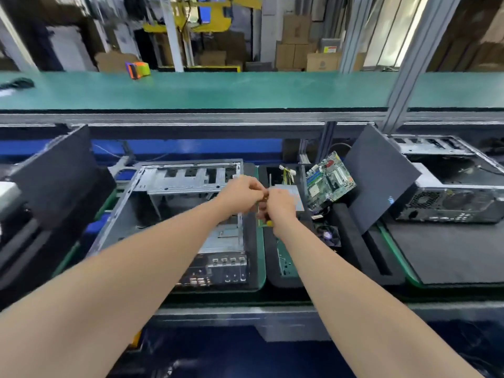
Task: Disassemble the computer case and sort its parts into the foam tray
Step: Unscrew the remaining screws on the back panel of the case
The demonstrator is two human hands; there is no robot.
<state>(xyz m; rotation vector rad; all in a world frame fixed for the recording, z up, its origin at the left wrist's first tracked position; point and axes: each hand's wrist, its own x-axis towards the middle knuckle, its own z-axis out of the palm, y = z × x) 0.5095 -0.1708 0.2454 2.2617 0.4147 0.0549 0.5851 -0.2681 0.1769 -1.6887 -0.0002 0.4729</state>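
On the factory line's green surface the computer case lay open just left of the foam tray. Above its right wall, the tray-side right hand gripped a yellow-handled tool; the left hand met it, curled, hold unclear.

Labels too blurred — none legible.

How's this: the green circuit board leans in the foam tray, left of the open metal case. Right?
Wrong side. In the head view, the green circuit board leans in the foam tray right of the open metal case.
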